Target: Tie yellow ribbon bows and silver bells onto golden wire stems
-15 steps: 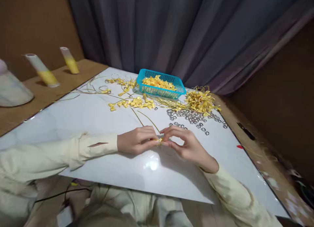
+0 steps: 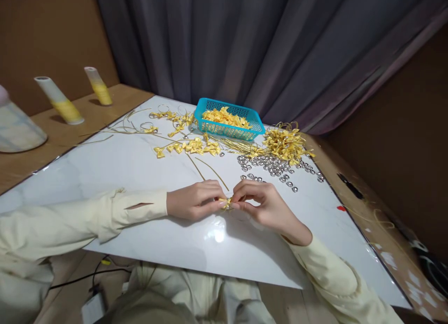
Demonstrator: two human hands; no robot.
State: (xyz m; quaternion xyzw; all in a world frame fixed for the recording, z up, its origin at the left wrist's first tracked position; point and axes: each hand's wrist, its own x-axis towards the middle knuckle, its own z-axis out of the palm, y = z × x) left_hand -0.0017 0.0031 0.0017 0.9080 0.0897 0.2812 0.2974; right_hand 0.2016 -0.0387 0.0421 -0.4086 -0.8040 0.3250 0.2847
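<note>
Between my two hands, just above the white tabletop (image 2: 147, 240), is a small yellow ribbon bow (image 2: 227, 203). My left hand (image 2: 196, 200) pinches its left side between thumb and fingers. The thumb and fingertips of my right hand (image 2: 261, 203) close on its right side. Fingertips cover much of the bow, and any cord in it is hard to make out. Beyond my hands lie loose gold cords (image 2: 212, 171), a row of yellow bows (image 2: 196, 146) and a scatter of silver rings or beads (image 2: 271, 165).
A blue basket (image 2: 229, 131) of yellow bows stands at the back. To its right is a pile of corded bows (image 2: 285, 144). Two yellow-wound spools (image 2: 66, 110) stand at left. Black-handled scissors or a cutter (image 2: 350, 186) lie at the right edge.
My right fingertips have closed in on the bow, with the index finger now nearer the thumb. My left hand holds nearly the same place.
</note>
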